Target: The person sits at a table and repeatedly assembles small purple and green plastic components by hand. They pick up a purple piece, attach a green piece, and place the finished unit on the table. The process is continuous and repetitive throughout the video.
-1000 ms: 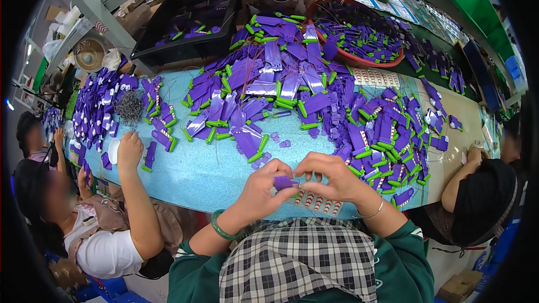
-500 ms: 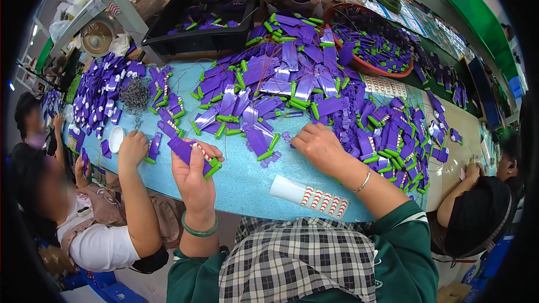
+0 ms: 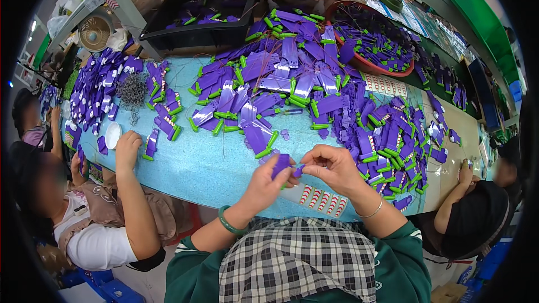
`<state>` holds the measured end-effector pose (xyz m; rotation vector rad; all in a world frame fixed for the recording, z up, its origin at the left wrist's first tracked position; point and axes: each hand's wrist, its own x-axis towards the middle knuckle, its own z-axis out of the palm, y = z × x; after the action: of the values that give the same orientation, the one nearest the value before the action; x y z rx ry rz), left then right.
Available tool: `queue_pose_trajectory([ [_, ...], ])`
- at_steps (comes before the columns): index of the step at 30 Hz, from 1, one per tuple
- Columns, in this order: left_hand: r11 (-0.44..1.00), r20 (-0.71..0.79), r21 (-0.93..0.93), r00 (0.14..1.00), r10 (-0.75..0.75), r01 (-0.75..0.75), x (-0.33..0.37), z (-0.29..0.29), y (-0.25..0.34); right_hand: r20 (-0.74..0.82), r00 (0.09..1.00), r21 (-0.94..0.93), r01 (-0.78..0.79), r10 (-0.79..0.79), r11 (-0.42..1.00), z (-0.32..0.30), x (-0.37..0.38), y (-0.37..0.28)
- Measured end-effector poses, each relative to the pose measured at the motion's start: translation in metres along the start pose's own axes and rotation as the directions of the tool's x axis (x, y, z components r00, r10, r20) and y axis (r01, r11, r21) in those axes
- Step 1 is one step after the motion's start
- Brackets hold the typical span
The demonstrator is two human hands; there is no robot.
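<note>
In front of my apron, my left hand (image 3: 266, 184) grips a flat purple plastic piece (image 3: 281, 164), its lower part covered by the fingers. My right hand (image 3: 336, 169) pinches a small purple plastic part (image 3: 298, 171) between thumb and finger, close beside the left fingertips. I cannot tell if the two parts touch. Below the hands lies a sheet of red-and-white arrow stickers (image 3: 323, 199), partly covered by my left hand. A heap of purple pieces with green ends (image 3: 255, 134) lies just beyond, and another heap (image 3: 393, 148) is to the right.
A black bin (image 3: 196, 36) and a red basket (image 3: 370, 67) of purple parts stand at the back. A white cup (image 3: 113, 134) and a tangle of grey metal bits (image 3: 132, 91) are at left. Co-workers sit on both sides, one person's hand (image 3: 128, 150) reaching onto the blue table (image 3: 193, 163).
My left hand has moved right and down, its purple piece turned. My right hand has come back from the heap's near edge with a small purple part, and both hands now meet.
</note>
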<state>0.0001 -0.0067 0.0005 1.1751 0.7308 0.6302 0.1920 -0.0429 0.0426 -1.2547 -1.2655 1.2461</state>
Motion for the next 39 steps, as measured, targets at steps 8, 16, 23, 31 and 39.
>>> queue_pose_trajectory([
  [8,0.862,0.158,0.473,0.98,0.12,-0.182,-0.001,0.017,0.014,0.016,0.943,-0.501,0.295,-0.332,0.814,0.001,-0.009,-0.004],
  [16,0.805,0.197,0.535,0.965,0.174,-0.255,-0.003,0.025,0.004,0.095,0.972,-0.444,0.235,-0.215,0.865,-0.005,-0.016,0.003],
  [23,0.918,0.182,0.386,0.983,0.022,-0.092,-0.003,0.031,0.014,-0.013,0.974,-0.434,0.197,-0.224,0.879,0.003,-0.02,0.006],
  [31,0.245,-0.327,0.935,0.89,0.319,0.255,0.031,-0.028,0.034,-0.205,0.967,-0.669,-0.024,-0.153,0.743,-0.141,-0.015,-0.068],
  [39,0.576,-0.334,0.814,0.867,0.369,0.068,0.042,-0.043,0.02,-0.087,0.926,-0.963,0.016,-0.369,0.269,-0.109,-0.031,-0.033],
])
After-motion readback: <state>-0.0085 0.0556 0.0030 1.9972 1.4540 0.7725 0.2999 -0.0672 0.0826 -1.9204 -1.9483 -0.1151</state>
